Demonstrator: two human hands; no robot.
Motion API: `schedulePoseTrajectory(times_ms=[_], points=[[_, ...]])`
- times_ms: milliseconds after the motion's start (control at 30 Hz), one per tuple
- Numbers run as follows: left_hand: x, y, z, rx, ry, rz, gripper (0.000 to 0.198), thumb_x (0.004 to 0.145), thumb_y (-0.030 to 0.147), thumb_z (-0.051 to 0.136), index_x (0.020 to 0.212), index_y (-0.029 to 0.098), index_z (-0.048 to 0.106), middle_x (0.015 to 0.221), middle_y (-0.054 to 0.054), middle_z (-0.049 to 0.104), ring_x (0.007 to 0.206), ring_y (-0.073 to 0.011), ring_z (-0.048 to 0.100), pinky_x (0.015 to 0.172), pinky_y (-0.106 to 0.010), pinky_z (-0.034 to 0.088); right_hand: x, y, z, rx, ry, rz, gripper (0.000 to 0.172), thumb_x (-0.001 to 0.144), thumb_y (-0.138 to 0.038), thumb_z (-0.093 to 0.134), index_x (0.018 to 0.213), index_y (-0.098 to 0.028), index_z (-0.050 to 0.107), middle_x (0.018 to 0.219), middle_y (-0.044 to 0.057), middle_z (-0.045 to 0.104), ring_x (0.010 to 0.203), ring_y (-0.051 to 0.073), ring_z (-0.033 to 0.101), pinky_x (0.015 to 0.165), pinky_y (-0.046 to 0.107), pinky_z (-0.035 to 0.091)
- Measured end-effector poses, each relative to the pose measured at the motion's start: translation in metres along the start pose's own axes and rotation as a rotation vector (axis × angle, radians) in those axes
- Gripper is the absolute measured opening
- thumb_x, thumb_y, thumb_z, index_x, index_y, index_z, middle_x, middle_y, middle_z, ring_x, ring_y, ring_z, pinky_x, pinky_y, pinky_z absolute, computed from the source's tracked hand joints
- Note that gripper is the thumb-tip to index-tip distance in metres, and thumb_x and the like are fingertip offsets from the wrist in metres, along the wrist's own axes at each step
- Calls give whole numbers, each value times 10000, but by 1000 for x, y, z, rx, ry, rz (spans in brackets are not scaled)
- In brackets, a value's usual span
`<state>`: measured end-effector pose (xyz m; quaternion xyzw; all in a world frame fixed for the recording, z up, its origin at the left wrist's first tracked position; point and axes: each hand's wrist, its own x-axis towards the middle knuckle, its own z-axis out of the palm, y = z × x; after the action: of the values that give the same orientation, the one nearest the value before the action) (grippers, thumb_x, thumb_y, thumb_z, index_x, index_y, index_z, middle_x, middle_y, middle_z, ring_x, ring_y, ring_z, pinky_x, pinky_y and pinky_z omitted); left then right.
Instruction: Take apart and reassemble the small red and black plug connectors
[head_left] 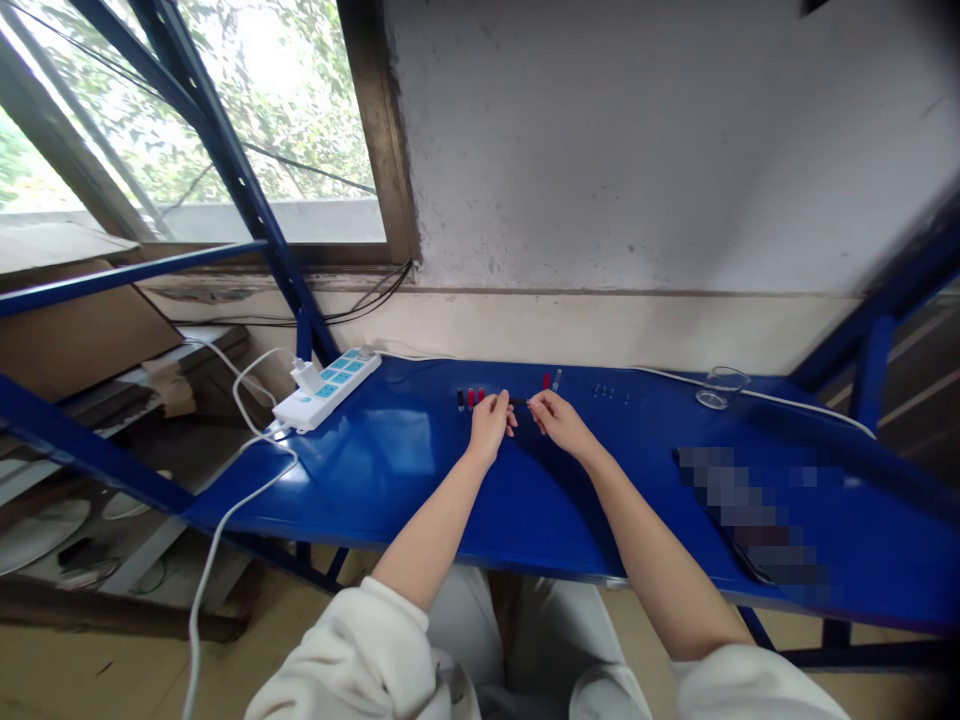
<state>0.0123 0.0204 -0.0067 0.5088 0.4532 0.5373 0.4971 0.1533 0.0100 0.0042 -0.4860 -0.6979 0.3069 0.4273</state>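
**Small dark rod held between two hands at the back of a blue table**

Rod (520, 401) is thin, dark and short, and it spans the gap between both hands just above the blue table (420, 470), near the far edge by the wall. The left hand (489, 425) has its fingers curled in, pinching one end of the rod. The right hand (559, 420) is likewise closed to a pinch on the other end; how firm either grip is cannot be told, as the piece is very small in the view.

Just behind the left hand stand a few little upright pieces, one black and two red (470, 398). Another red piece (546, 381) and a clear one stand behind the right hand, and a row of tiny dark bits (604, 391) lies farther right. As a judgement, the work looks mid-way: some pieces stand lined up, others lie loose.

A white power strip (328, 387) sits at the left end, and a glass dish (718, 388) at the right.
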Motion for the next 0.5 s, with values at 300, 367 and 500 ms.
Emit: schedulePoseTrajectory(times_ms=[300,367,500], points=[[0,-2,-1,79,24,141,366,807,505,395,756,153,484,560,27,528,347,-47,442,385,-170,328,1,10,-1,-91,5,-53,243,797,-404,422,897,-190,480,755,7,544,588,104,496,589,246,415],[0,-3,-1,86,29,145,364,808,503,394,777,153,489,570,26,533,349,-46,444,387,-170,333,1,9,1,-91,3,-50,235,794,-399,431,892,-192,480,756,5,542,572,100,487,582,245,410],[1,-5,-1,98,2,148,365,809,503,395,751,156,490,558,34,529,347,-45,442,393,-172,344,-1,3,2,-110,8,-54,212,780,-398,461,813,-192,494,668,-15,527,512,92,445,535,232,377]])
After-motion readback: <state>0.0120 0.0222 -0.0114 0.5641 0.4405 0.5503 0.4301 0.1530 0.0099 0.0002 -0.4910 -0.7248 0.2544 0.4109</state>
